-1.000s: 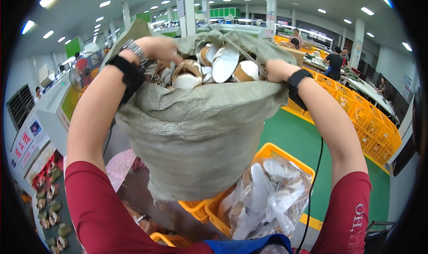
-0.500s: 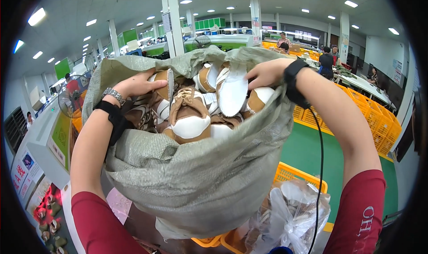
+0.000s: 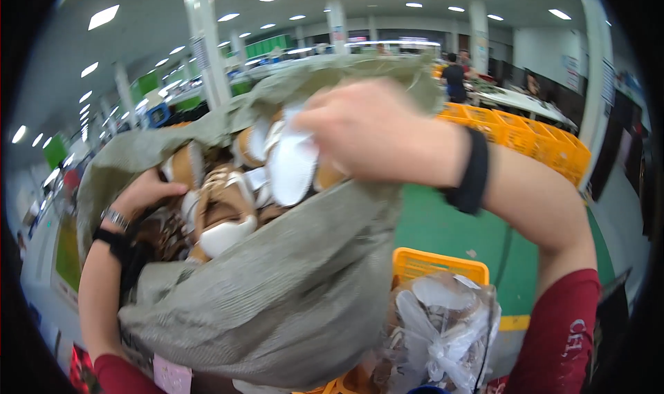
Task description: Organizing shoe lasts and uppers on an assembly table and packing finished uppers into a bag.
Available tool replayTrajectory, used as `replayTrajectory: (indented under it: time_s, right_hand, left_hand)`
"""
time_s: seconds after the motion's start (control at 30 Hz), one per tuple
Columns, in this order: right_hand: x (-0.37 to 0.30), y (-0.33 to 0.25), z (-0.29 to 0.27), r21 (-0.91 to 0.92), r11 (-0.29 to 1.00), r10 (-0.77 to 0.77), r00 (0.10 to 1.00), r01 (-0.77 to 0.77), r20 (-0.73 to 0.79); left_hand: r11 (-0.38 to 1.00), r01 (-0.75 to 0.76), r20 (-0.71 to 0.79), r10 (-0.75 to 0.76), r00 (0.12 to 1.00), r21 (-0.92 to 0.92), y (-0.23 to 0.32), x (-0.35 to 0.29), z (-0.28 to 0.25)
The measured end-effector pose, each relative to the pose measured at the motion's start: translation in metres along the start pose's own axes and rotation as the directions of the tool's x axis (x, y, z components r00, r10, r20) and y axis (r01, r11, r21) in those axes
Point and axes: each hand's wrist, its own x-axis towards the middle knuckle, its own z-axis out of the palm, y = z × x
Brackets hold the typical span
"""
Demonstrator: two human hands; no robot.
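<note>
A large grey-green woven sack (image 3: 277, 290) gapes in front of me, filled with brown and white shoe uppers (image 3: 228, 235). Inside its left part, my left hand (image 3: 146, 192) is closed at a tan upper (image 3: 183, 167), thumb against it and the other fingers partly hidden. My right hand (image 3: 366, 128) is smeared by motion over the sack's right side. Its fingertips are beside an upper with a white oval underside (image 3: 290, 169); whether they grip it cannot be made out.
Below the sack, a yellow crate (image 3: 443, 264) stands by a clear plastic bag (image 3: 443, 325) of shoe parts. Stacked yellow crates (image 3: 526, 142) line the right side of the green floor (image 3: 443, 221). A person (image 3: 453, 79) stands by a long white table (image 3: 519, 107) farther back.
My view has swung right, so the sack sits farther left. My right hand has come off the sack's right edge and inward across the opening. My left hand stays among the uppers.
</note>
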Motion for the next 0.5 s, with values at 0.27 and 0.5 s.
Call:
replayTrajectory:
  time_s: [0.27,0.5]
  right_hand:
    - [-0.03,0.07,0.107,0.1,0.634,0.703,0.625,-0.767,0.339]
    - [-0.049,0.08,0.115,-0.156,0.592,0.731,0.446,-0.79,0.516]
  left_hand:
    - [0.851,-0.271,-0.202,0.198,0.959,-0.45,0.033,0.022,0.005]
    - [0.962,0.021,-0.076,-0.043,0.996,-0.273,-0.002,0.057,0.046]
